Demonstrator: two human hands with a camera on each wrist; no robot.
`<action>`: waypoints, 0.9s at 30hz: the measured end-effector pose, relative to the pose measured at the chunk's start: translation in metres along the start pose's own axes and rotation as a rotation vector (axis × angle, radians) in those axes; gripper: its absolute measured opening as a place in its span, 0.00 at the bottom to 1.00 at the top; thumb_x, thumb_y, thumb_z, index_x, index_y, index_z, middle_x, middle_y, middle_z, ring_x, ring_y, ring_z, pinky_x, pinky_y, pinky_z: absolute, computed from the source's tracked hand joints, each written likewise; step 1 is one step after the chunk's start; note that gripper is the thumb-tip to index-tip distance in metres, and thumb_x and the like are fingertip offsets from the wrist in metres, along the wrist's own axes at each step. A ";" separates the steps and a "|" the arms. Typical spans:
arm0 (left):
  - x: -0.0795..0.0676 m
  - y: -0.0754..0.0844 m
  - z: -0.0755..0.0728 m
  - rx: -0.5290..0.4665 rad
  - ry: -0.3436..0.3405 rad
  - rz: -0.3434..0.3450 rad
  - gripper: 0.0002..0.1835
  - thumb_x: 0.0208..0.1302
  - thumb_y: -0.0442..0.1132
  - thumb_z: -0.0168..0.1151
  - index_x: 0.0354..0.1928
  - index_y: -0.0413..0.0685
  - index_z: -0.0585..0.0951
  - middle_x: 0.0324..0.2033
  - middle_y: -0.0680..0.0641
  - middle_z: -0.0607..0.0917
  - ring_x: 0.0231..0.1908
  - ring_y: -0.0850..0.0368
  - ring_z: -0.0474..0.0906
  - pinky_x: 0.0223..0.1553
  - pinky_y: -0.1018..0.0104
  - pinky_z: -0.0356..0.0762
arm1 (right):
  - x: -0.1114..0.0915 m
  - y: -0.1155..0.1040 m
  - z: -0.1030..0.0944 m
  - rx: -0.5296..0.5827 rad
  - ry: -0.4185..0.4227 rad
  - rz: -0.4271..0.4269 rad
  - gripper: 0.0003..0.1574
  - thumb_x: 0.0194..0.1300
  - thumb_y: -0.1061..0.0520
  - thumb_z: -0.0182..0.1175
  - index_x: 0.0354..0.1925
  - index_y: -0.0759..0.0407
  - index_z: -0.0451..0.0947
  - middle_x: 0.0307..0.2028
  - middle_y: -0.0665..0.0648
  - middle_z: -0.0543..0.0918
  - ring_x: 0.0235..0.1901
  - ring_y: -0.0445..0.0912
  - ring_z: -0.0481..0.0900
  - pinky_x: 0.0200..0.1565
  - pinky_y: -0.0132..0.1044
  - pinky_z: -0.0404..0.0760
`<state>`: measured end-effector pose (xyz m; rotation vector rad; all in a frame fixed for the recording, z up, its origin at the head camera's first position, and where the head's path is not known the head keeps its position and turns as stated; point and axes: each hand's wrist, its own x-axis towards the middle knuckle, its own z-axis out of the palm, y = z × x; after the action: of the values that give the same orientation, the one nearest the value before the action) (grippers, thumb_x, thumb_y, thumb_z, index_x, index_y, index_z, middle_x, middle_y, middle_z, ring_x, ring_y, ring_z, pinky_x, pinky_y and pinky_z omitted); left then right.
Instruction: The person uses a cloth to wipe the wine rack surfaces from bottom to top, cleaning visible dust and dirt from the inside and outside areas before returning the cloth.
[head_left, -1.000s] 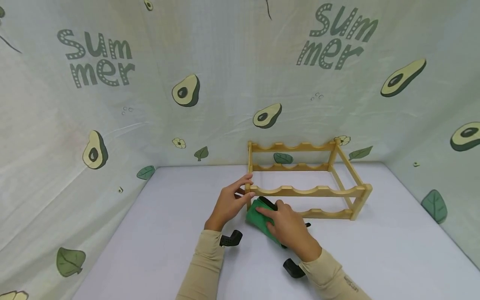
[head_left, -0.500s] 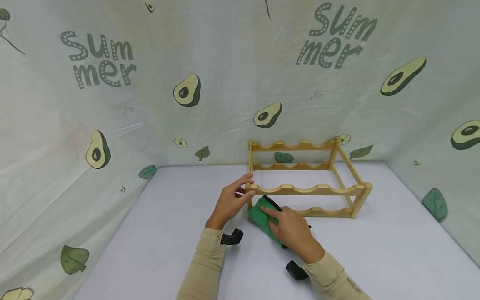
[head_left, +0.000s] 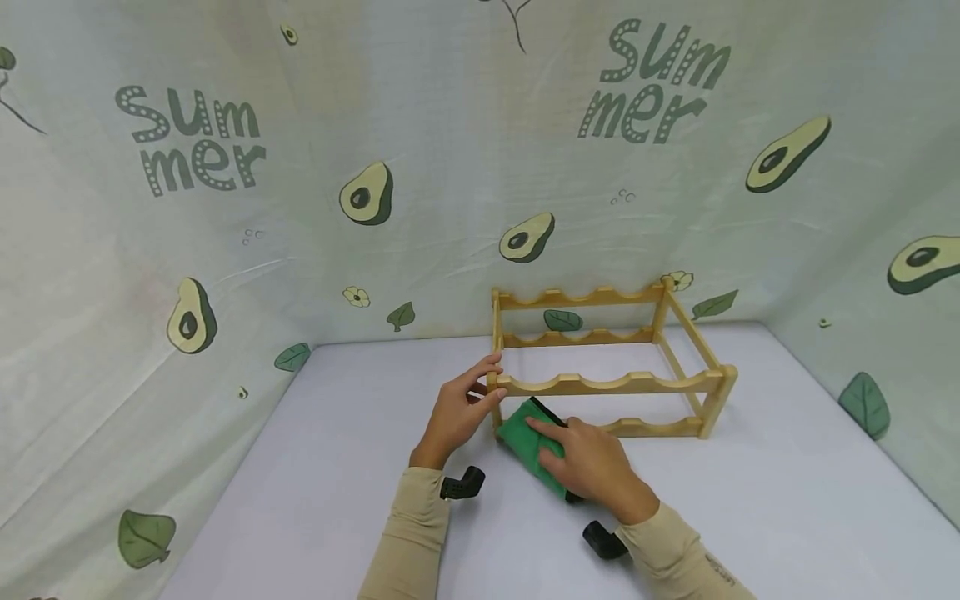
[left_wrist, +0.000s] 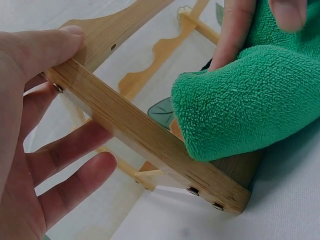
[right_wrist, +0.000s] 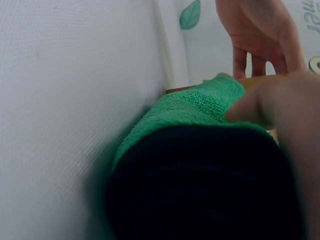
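Observation:
A light wooden wine rack (head_left: 607,384) with scalloped rails stands on the white table. My left hand (head_left: 453,412) grips its front left upright near the top, thumb on the front side and fingers behind, as the left wrist view shows. My right hand (head_left: 596,462) holds a green terry cloth (head_left: 528,437) with a dark edge, index finger stretched along it. In the left wrist view the cloth (left_wrist: 245,100) lies against the lower front of the rack, beside the upright (left_wrist: 135,130). The cloth hides part of the lower front rail.
The white tabletop (head_left: 337,517) spreads out around the rack. Behind it and at both sides hangs a pale curtain (head_left: 442,108) printed with avocados and leaves. Black wrist mounts (head_left: 463,483) stick out by both sleeves.
My right hand has slid a little to the right with the cloth along the lower front of the rack. The left hand keeps its place on the upright. The head view has shifted slightly.

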<state>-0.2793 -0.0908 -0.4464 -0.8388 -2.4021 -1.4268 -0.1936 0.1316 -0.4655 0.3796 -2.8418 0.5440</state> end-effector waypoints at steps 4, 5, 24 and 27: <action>0.000 -0.001 -0.001 -0.022 -0.002 -0.006 0.20 0.69 0.52 0.65 0.60 0.59 0.81 0.66 0.67 0.73 0.39 0.60 0.83 0.41 0.63 0.82 | 0.000 0.000 0.000 0.109 -0.048 0.012 0.31 0.61 0.50 0.63 0.64 0.33 0.78 0.31 0.50 0.75 0.21 0.42 0.65 0.23 0.37 0.67; -0.001 -0.002 -0.001 -0.024 0.000 -0.004 0.19 0.69 0.52 0.65 0.59 0.59 0.81 0.66 0.67 0.73 0.39 0.60 0.83 0.41 0.63 0.82 | 0.000 0.000 0.001 0.144 -0.046 0.003 0.31 0.61 0.52 0.63 0.64 0.34 0.78 0.33 0.50 0.77 0.22 0.41 0.67 0.24 0.37 0.68; -0.002 0.003 0.002 0.001 0.024 0.009 0.19 0.69 0.49 0.66 0.60 0.57 0.81 0.66 0.62 0.74 0.38 0.57 0.83 0.41 0.62 0.83 | -0.002 0.000 -0.003 0.051 0.010 0.014 0.27 0.59 0.53 0.70 0.57 0.37 0.84 0.24 0.46 0.74 0.16 0.40 0.62 0.17 0.36 0.64; -0.001 0.002 0.002 0.005 0.016 0.011 0.19 0.69 0.49 0.65 0.60 0.58 0.81 0.67 0.62 0.74 0.39 0.59 0.83 0.41 0.63 0.82 | -0.004 0.002 -0.005 0.046 0.008 0.029 0.27 0.59 0.53 0.70 0.57 0.36 0.84 0.23 0.46 0.74 0.16 0.40 0.62 0.16 0.36 0.64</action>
<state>-0.2773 -0.0884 -0.4464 -0.8346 -2.3851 -1.4174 -0.1899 0.1357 -0.4628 0.3445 -2.8347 0.6165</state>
